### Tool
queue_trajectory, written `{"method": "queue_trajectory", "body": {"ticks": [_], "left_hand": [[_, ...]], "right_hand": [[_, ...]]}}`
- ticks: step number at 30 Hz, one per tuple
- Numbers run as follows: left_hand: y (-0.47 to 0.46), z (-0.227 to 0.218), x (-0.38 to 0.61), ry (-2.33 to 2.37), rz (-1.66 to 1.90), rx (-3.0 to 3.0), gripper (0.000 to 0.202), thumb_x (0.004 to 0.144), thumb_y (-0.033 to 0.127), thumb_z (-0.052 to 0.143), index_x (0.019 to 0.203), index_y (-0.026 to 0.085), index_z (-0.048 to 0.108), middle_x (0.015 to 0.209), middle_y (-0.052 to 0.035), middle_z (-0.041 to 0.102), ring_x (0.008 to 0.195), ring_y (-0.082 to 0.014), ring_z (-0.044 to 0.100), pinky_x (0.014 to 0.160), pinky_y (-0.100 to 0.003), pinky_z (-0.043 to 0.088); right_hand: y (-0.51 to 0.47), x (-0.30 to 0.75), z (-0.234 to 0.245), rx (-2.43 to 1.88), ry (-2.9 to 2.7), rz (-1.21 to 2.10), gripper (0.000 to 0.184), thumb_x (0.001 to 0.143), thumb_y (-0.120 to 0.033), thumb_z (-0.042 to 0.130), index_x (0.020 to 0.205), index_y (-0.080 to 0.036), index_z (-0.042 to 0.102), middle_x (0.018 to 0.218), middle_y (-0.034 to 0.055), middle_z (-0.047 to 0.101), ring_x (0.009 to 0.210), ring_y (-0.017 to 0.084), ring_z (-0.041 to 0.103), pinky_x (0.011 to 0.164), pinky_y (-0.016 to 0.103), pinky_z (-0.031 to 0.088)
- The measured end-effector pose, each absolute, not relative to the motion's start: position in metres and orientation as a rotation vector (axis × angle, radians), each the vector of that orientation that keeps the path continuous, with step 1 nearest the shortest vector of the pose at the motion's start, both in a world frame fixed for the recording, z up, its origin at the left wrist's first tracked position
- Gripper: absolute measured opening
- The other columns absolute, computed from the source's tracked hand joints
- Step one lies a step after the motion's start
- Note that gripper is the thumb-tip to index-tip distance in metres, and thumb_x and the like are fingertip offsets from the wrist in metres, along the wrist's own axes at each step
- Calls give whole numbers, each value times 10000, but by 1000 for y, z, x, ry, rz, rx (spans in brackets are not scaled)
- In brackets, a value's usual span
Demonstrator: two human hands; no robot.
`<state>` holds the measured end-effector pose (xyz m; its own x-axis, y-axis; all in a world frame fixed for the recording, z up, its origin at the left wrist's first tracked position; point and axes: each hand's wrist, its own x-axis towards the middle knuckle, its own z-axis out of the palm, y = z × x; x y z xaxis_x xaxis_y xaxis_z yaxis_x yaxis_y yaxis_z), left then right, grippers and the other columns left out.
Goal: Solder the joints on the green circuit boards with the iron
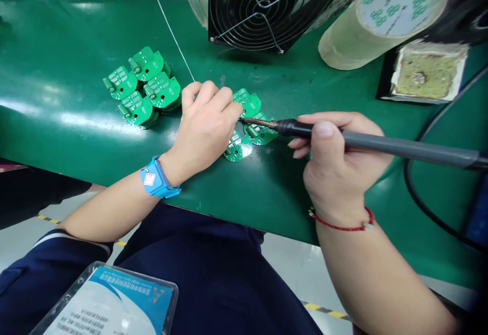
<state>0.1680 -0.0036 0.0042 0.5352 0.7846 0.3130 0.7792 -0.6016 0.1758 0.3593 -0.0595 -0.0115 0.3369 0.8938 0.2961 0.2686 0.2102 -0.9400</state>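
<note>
My right hand [339,157] is closed around a soldering iron [404,147], whose tip points left at a small group of green circuit boards [260,131]. My left hand [209,124] is closed over the left side of these boards, with a blue strap [157,178] on its wrist. A thin solder wire [168,22] runs down from above into its fingers. The knuckles hide the wire's end and the spot by the iron's tip. Left of this hand lies a second group of circuit boards [162,90], stacked, each with a small cylindrical part.
A black fan with a wire guard [263,14] stands at the back. To its right are a large tape roll [351,40] and a tip-cleaning sponge tray [425,73]. A black cable [414,187] curves along the right of the green bench [57,70].
</note>
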Motion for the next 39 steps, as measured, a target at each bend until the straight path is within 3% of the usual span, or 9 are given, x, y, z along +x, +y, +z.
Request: {"method": "queue_trajectory", "body": {"ticks": [26, 34, 39], "left_hand": [[-1, 0, 174, 1382, 513, 2693, 325, 1001, 162, 349, 805, 226, 600, 806, -46, 569, 920, -235, 521, 944, -486, 365], [1, 1, 172, 1421, 520, 2895, 269, 993, 183, 407, 816, 214, 607, 801, -48, 603, 859, -229, 544, 856, -443, 404], [-1, 11, 162, 1397, 568, 2817, 231, 996, 240, 445, 857, 231, 629, 819, -50, 615, 809, -216, 552, 759, -400, 432]], "right_hand": [[-59, 358, -11, -1323, -1205, 587, 235, 899, -380, 631, 892, -167, 730, 621, -17, 644, 486, 76, 580, 404, 205, 413], [-59, 358, -9, -1345, -1205, 578, 283, 903, -434, 613, 898, -174, 725, 620, -17, 633, 492, 85, 578, 410, 221, 411], [-59, 358, -6, -1299, -1168, 555, 199, 885, -424, 644, 926, -246, 723, 619, -44, 634, 489, 87, 566, 417, 219, 415]]}}
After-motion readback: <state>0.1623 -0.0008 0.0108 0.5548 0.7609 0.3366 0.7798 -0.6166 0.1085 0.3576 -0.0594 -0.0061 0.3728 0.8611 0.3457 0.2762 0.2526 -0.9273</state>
